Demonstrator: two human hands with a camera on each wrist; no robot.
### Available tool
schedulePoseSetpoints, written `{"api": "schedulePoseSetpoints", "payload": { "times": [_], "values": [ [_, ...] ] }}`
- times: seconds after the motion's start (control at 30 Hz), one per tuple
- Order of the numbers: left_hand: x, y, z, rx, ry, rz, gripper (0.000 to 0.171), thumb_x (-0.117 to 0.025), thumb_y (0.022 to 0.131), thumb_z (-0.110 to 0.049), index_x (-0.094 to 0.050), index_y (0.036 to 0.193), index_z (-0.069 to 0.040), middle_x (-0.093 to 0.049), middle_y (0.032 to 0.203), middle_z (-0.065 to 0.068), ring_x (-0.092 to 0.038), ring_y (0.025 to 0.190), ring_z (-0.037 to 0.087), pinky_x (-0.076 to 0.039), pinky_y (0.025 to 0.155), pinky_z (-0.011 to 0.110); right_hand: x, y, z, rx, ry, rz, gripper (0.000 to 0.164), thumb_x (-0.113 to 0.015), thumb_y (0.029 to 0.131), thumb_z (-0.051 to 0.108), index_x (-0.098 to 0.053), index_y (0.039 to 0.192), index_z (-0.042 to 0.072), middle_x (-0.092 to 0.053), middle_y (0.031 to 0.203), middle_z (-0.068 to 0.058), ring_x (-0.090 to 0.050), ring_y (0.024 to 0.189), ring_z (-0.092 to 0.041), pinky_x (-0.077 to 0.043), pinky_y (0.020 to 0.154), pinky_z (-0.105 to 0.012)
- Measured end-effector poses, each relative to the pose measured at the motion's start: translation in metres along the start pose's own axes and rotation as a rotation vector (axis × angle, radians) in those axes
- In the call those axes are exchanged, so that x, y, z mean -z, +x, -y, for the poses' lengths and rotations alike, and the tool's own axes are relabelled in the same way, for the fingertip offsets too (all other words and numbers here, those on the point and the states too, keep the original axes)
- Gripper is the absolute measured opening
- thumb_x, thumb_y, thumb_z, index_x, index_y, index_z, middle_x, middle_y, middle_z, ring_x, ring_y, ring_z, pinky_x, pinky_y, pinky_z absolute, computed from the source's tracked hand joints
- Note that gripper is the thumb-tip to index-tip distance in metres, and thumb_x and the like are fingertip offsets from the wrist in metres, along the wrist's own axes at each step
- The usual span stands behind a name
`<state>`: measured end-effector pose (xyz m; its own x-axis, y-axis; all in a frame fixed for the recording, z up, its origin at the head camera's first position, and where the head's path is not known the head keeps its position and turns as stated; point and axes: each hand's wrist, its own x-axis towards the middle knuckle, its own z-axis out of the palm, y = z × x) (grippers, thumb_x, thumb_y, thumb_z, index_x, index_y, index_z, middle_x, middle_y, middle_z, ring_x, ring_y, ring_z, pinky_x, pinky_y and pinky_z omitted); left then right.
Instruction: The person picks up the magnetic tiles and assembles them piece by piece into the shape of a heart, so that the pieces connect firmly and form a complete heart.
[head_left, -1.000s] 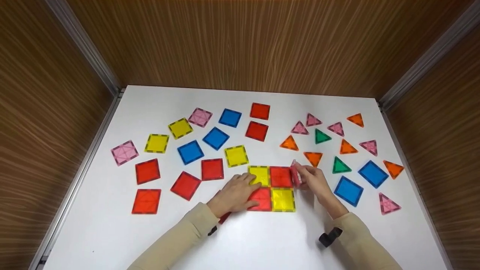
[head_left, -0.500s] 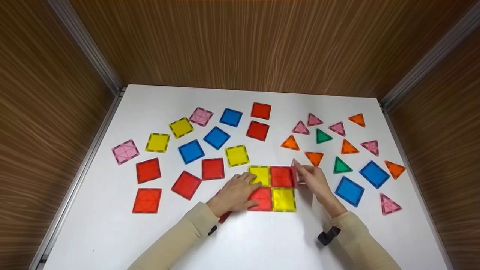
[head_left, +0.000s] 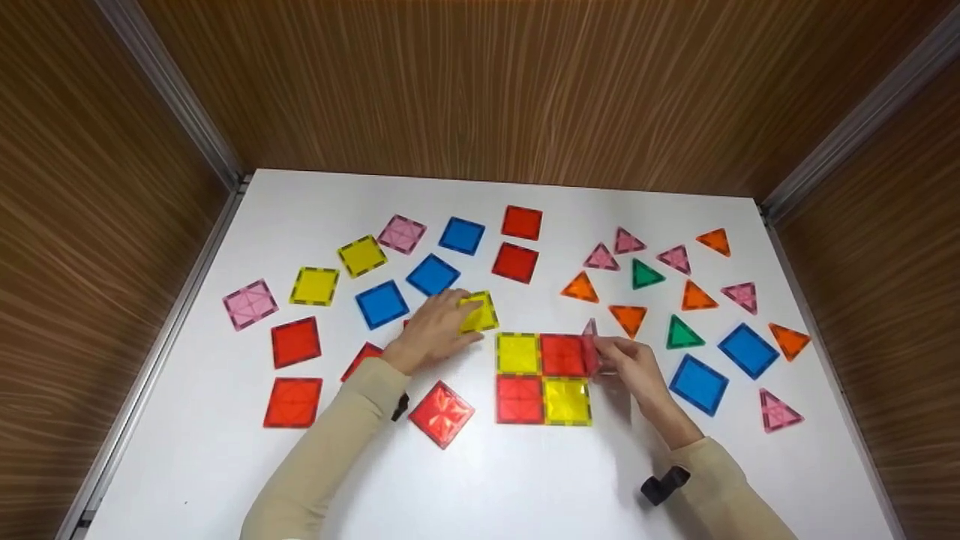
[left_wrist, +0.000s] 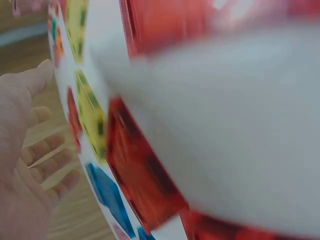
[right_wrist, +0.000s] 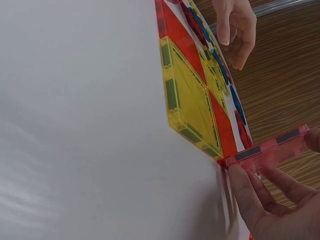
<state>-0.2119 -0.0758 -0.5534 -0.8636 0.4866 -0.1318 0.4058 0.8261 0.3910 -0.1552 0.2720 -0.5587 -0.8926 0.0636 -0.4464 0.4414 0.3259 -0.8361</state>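
Pinched a pink tile (right_wrist: 274, 151) on edge between the thumb and fingertips of the right hand (head_left: 636, 366), at the right side of the far red square (head_left: 562, 354) in a block of four on the white table (head_left: 487, 480). Could not confirm contact all along the lower edge of the tile, nor its full outline, with fingers partly in the way. Held the left hand (head_left: 433, 330) over a loose yellow square (head_left: 484, 309), with fingers apart and loosely bent and with no tile seen between them.

Had no second hand on the block, and so probably risked a slide or twist of the far red square and its neighbours, the far yellow square (head_left: 517, 354), the near red square (head_left: 519, 399) and the near yellow square (head_left: 568, 403), under any sideways push through the tile. Risked a topple as well: stood the tile upright, apparently with one pinch alone, likely to fall flat after too early a release. Appeared to face trouble from the dark strips (right_wrist: 248, 152) along the tile's edge, presumably magnets, liable to catch crookedly at a slight tilt and to spoil the alignment.

Ran a smaller risk at the left hand, near enough to a blue square (head_left: 433, 274) to knock it askew with a low, hasty sweep. Ran another by the right knuckles, with an orange triangle (head_left: 628, 319) just beyond them and open to a nudge.
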Motion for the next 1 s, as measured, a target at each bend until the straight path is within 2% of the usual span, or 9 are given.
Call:
{"api": "schedulePoseSetpoints", "payload": {
  "times": [0.13,0.27,0.47,0.6,0.67,0.77,0.9,1.0],
  "values": [
    [0.001,0.011,0.012,0.038,-0.008,0.009,0.068,-0.068,0.101,-0.047,-0.046,0.160,-0.020,-0.044,0.163,0.012,-0.040,0.151,0.034,-0.031,0.130,0.055,-0.001,-0.002,-0.001,-0.007,0.005,-0.002,0.057,-0.059,0.106,0.047,-0.060,0.146,0.006,-0.068,0.136,-0.019,-0.072,0.099,-0.016,-0.061,0.087,-0.021],
    [-0.004,0.016,0.018,0.053,-0.001,0.038,0.068,-0.069,0.101,-0.047,-0.047,0.159,-0.021,-0.043,0.163,0.013,-0.040,0.149,0.034,-0.031,0.130,0.054,-0.001,-0.003,0.000,-0.015,0.020,0.004,0.059,-0.060,0.105,0.049,-0.060,0.146,0.007,-0.067,0.137,-0.019,-0.071,0.102,-0.017,-0.061,0.088,-0.022],
    [-0.006,0.020,0.019,0.065,0.004,0.048,0.062,-0.069,0.101,-0.048,-0.055,0.154,-0.020,-0.048,0.157,0.013,-0.043,0.147,0.033,-0.036,0.128,0.050,-0.002,-0.003,-0.001,0.005,0.026,0.010,0.058,-0.060,0.105,0.049,-0.060,0.145,0.006,-0.067,0.136,-0.019,-0.071,0.102,-0.018,-0.061,0.088,-0.022],
    [-0.003,0.022,0.016,0.096,-0.032,0.045,0.060,-0.069,0.100,-0.051,-0.060,0.150,-0.021,-0.053,0.147,0.011,-0.047,0.140,0.030,-0.041,0.125,0.048,-0.003,-0.001,-0.002,0.015,0.033,0.005,0.055,-0.060,0.106,0.046,-0.062,0.143,0.005,-0.068,0.133,-0.019,-0.071,0.099,-0.018,-0.062,0.086,-0.021],
    [-0.001,0.023,0.013,0.115,-0.084,0.035,0.060,-0.069,0.099,-0.052,-0.062,0.149,-0.020,-0.056,0.141,0.010,-0.049,0.135,0.027,-0.045,0.120,0.045,-0.004,0.000,-0.002,0.018,0.038,0.008,0.054,-0.060,0.106,0.045,-0.062,0.143,0.006,-0.068,0.133,-0.019,-0.071,0.098,-0.017,-0.062,0.085,-0.021],
    [0.001,0.026,0.006,0.127,-0.236,0.019,0.056,-0.069,0.099,-0.051,-0.065,0.145,-0.019,-0.060,0.134,0.009,-0.051,0.127,0.024,-0.050,0.114,0.043,-0.005,0.001,-0.001,0.022,0.043,0.017,0.053,-0.059,0.107,0.043,-0.061,0.145,0.006,-0.067,0.135,-0.019,-0.070,0.099,-0.016,-0.062,0.086,-0.021],
    [0.003,0.032,-0.006,0.103,-0.468,0.016,0.045,-0.069,0.100,-0.047,-0.071,0.135,-0.020,-0.065,0.132,0.008,-0.057,0.122,0.024,-0.052,0.110,0.043,-0.008,0.003,0.000,0.032,0.035,0.019,0.052,-0.058,0.107,0.043,-0.061,0.145,0.007,-0.066,0.137,-0.019,-0.070,0.100,-0.016,-0.061,0.087,-0.021],
    [0.002,0.037,-0.016,0.077,-0.586,0.036,0.038,-0.067,0.101,-0.047,-0.073,0.128,-0.021,-0.069,0.133,0.007,-0.061,0.121,0.025,-0.054,0.108,0.043,-0.011,0.004,0.000,0.044,0.035,0.020,0.054,-0.060,0.106,0.045,-0.063,0.143,0.007,-0.067,0.137,-0.019,-0.071,0.099,-0.017,-0.062,0.087,-0.021]
  ]
}}
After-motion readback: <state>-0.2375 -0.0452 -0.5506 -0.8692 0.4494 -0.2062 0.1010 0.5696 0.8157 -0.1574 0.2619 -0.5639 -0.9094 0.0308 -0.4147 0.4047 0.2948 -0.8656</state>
